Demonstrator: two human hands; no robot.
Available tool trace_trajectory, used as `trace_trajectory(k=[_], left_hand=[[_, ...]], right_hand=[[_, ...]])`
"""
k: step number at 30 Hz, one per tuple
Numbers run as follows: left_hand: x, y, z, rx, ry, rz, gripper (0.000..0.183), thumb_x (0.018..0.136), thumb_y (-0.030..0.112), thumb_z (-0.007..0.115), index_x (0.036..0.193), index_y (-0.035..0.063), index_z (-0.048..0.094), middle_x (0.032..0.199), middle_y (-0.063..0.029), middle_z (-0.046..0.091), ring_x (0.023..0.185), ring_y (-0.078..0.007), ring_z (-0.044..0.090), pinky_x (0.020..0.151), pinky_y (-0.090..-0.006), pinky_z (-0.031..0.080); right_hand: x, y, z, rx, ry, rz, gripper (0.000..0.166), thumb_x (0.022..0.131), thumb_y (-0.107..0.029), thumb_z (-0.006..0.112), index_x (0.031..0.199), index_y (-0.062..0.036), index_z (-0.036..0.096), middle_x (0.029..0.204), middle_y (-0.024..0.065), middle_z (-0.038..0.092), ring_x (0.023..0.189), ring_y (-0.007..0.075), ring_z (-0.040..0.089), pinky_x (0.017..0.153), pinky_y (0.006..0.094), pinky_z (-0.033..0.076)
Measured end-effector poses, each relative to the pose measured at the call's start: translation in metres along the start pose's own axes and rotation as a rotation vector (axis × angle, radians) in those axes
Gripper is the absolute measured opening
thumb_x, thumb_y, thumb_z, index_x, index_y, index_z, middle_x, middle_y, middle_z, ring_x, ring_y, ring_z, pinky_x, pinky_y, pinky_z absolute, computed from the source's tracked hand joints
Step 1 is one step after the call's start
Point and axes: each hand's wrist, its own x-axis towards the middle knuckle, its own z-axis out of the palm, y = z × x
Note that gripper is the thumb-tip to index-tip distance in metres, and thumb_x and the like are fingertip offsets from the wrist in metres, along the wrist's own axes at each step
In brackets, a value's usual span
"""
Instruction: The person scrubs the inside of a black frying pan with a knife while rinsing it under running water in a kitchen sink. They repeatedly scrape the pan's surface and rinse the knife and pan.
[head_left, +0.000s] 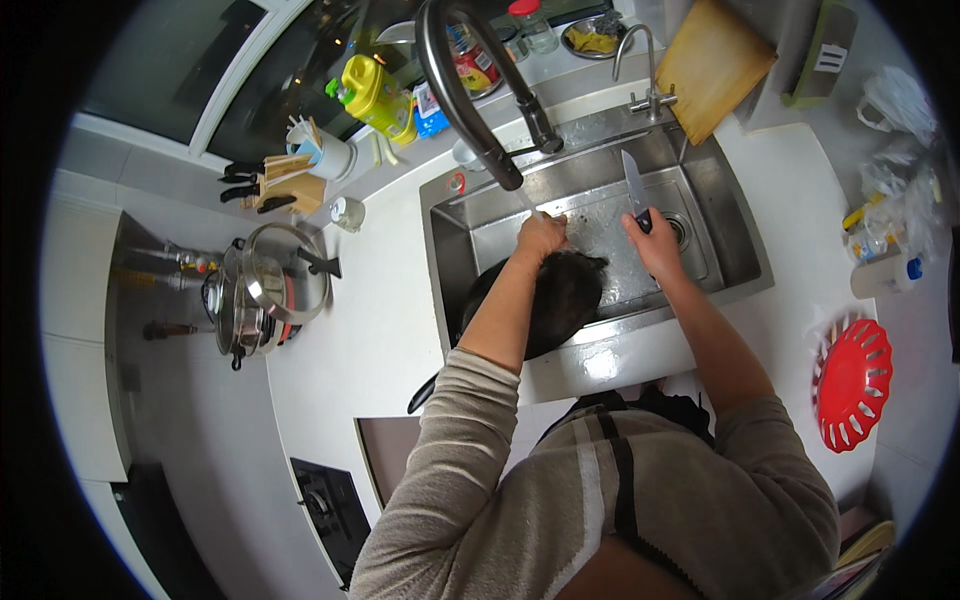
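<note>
In the steel sink (724, 225), my right hand (658, 244) grips a kitchen knife (634, 184) by its black handle, the blade pointing away from me. My left hand (544, 234) is under the stream of water (529, 204) from the dark curved faucet (504, 166). Its fingers are curled and mostly hidden, so I cannot tell whether they hold anything. A dark pan (566, 304) sits tilted at the sink's near left, partly behind my left forearm. Its black handle (424, 394) sticks out over the counter's front edge.
Past the sink stand a yellow bottle (379, 94), a small tap (651, 97) and a wooden cutting board (712, 67). A knife block (292, 184), small jar (347, 214) and pot with a glass lid (281, 281) are left. A red slotted basket (855, 386) lies right.
</note>
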Motion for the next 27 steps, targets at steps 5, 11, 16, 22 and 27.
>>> trace_trajectory(k=[5,11,16,22,27], left_hand=[[-0.030,-0.034,0.026,-0.664,0.285,-0.230,0.030,0.090,0.020,0.048,0.104,-0.0008,0.065,0.105,-0.0261,0.065,0.103,-0.0433,0.061,0.090,-0.0453,0.048],[-0.131,-0.064,-0.013,-0.500,0.370,-0.349,0.032,0.099,0.022,0.048,0.115,-0.0021,0.062,0.101,-0.0193,0.068,0.096,-0.0272,0.066,0.086,-0.0371,0.049],[-0.214,-0.095,-0.012,-0.680,0.420,-0.543,0.029,0.099,0.020,0.050,0.111,-0.0036,0.064,0.096,-0.0123,0.070,0.089,-0.0183,0.063,0.084,-0.0304,0.049],[-0.275,-0.075,-0.011,-0.656,0.432,-0.583,0.029,0.097,0.021,0.055,0.109,-0.0034,0.064,0.102,-0.0160,0.070,0.095,-0.0246,0.066,0.084,-0.0332,0.050],[-0.318,-0.065,0.029,-0.651,0.515,-0.650,0.023,0.091,0.014,0.061,0.106,-0.0029,0.065,0.099,-0.0208,0.068,0.091,-0.0330,0.067,0.083,-0.0371,0.051]], right_hand=[[0.021,-0.019,0.036,-0.060,-0.108,-0.121,0.033,0.088,-0.033,0.065,0.091,-0.0012,0.057,0.073,0.0116,0.065,0.070,0.0272,0.064,0.065,0.0380,0.047],[0.061,-0.054,0.077,-0.185,-0.276,-0.220,0.033,0.091,-0.035,0.061,0.098,-0.0032,0.056,0.081,0.0156,0.068,0.081,0.0357,0.066,0.072,0.0434,0.048],[0.108,-0.058,0.133,-0.263,-0.270,-0.428,0.029,0.093,-0.030,0.054,0.104,-0.0028,0.054,0.092,0.0217,0.066,0.092,0.0416,0.063,0.078,0.0488,0.048],[0.192,-0.002,0.168,-0.212,-0.195,-0.525,0.042,0.094,-0.040,0.059,0.100,0.0009,0.065,0.088,0.0137,0.069,0.088,0.0235,0.066,0.079,0.0368,0.050],[0.159,-0.047,0.185,-0.155,-0.298,-0.482,0.046,0.094,-0.046,0.056,0.088,-0.0031,0.071,0.084,0.0086,0.069,0.077,0.0204,0.062,0.072,0.0357,0.049]])
